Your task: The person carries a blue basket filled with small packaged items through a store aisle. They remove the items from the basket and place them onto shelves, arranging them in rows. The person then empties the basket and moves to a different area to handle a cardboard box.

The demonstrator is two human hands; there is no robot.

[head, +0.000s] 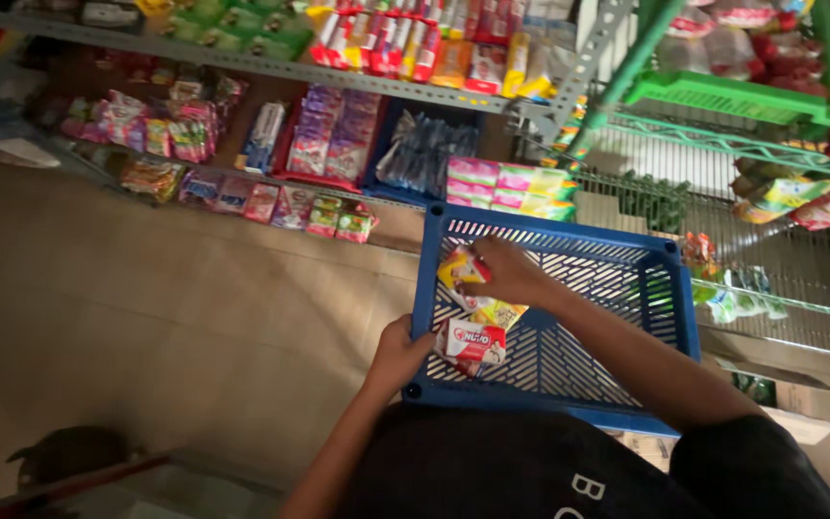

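Over the blue basket (670, 288), right hand (509, 271) reaching in, forearm angled across, fingers clamped on a yellow packet (460, 271). At the near-left rim, left hand (398, 354) gripping the edge, beside a red-and-white packet (474, 342) inside.

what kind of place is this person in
Most likely a small grocery shop: metal shelves stocked with rows of bright snack packets, and a blue plastic basket the person is loading.

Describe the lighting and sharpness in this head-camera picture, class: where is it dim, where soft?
Head view: dim, warm light overall; the shirt at bottom is near black; the right hand over the packets in the blue crate looks slightly soft; shelf packets look grainy.
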